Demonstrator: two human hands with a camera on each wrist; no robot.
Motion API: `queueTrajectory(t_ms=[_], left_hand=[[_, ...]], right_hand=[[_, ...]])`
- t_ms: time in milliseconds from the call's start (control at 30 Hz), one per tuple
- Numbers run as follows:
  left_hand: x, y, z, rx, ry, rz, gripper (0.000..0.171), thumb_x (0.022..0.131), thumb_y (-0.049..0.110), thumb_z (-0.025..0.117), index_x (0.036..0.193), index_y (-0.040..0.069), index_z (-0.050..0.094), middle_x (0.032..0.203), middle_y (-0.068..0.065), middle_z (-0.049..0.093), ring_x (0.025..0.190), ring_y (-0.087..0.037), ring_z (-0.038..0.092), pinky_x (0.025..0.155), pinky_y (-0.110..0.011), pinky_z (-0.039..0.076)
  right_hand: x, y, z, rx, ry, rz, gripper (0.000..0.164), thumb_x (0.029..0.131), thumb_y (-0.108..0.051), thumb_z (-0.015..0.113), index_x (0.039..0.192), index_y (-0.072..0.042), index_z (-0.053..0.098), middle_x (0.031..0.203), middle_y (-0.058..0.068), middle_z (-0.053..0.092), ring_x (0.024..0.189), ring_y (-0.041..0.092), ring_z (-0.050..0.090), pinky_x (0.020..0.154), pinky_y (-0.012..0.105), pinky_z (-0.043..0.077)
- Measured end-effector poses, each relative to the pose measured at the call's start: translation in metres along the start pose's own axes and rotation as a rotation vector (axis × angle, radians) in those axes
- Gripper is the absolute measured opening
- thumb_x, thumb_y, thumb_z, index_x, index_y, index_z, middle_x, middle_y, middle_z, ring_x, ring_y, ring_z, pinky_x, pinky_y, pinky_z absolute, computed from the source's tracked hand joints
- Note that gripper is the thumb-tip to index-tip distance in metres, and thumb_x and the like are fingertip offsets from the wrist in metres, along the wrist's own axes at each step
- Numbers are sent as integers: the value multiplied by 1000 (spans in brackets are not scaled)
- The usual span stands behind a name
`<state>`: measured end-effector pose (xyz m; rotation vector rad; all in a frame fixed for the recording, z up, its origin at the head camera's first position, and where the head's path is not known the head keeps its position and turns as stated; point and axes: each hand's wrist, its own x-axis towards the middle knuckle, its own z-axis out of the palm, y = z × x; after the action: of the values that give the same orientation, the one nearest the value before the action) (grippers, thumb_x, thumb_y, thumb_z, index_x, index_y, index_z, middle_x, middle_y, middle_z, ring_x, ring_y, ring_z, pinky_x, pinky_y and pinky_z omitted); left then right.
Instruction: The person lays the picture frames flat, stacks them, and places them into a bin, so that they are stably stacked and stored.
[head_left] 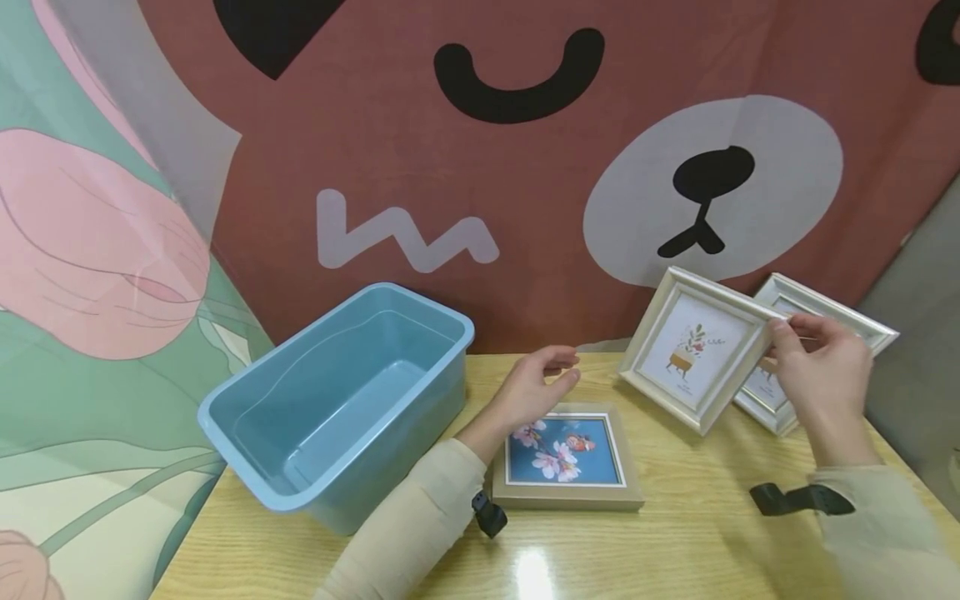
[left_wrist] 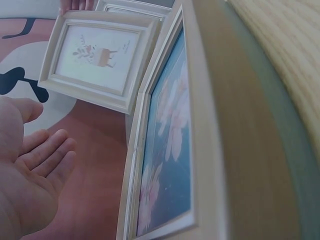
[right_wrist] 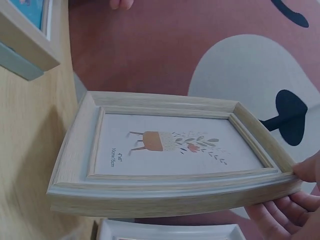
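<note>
My right hand [head_left: 825, 375] pinches a cream picture frame [head_left: 641, 358] by its right edge, thumb in front and fingers behind. The frame is held tilted, with a potted-plant print facing out, also plain in the right wrist view. Behind it stands a silvery-white picture frame [head_left: 862, 321], partly hidden by the hand and the cream frame. My left hand [head_left: 534, 385] is empty, its fingers extended, above the far edge of a beige picture frame [head_left: 633, 492] with pink blossoms on blue. That one lies face up; a grey-green layer [left_wrist: 280, 125] shows under its border.
A blue plastic bin [head_left: 337, 492] stands on the left of the wooden table [head_left: 600, 558], with nothing visible inside it. Behind the table hangs a cloth [head_left: 525, 183] with a red-brown cartoon face. Dark straps sit at both wrists.
</note>
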<state>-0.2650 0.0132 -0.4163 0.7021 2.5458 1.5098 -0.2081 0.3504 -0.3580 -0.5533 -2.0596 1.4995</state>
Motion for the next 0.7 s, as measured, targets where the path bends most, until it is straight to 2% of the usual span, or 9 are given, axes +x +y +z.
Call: queueTrajectory(t_ms=[100, 300, 467, 700], left_hand=[[1, -1, 0, 6, 0, 0, 42, 108, 27, 67, 148, 13, 63, 142, -5, 72, 135, -22, 66, 120, -40, 52], [1, 0, -1, 20, -9, -27, 44, 108, 31, 67, 149, 16, 62, 143, -2, 71, 137, -22, 64, 120, -39, 52], [1, 2, -2, 24, -19, -40, 45, 108, 33, 68, 150, 18, 62, 144, -1, 70, 139, -22, 63, 121, -39, 51], [2, 2, -2, 17, -41, -21, 47, 107, 33, 69, 151, 16, 61, 147, -1, 69, 141, -24, 62, 122, -41, 50]], right_hand=[[-1, -5, -3, -40, 2, -15, 18, 104, -17, 64, 94, -32, 60, 64, -34, 61, 56, -15, 64, 53, 6, 49], [-3, -10, -7, -53, -12, -38, 19, 105, -20, 65, 95, -36, 61, 69, -34, 62, 59, -14, 65, 55, 6, 50], [-7, -19, -7, -39, -10, -57, 19, 105, -17, 64, 98, -35, 61, 75, -32, 63, 60, -13, 65, 57, 6, 51], [-14, -31, -10, 1, -43, -70, 19, 104, -15, 65, 100, -33, 63, 80, -31, 65, 60, -11, 68, 56, 7, 52]])
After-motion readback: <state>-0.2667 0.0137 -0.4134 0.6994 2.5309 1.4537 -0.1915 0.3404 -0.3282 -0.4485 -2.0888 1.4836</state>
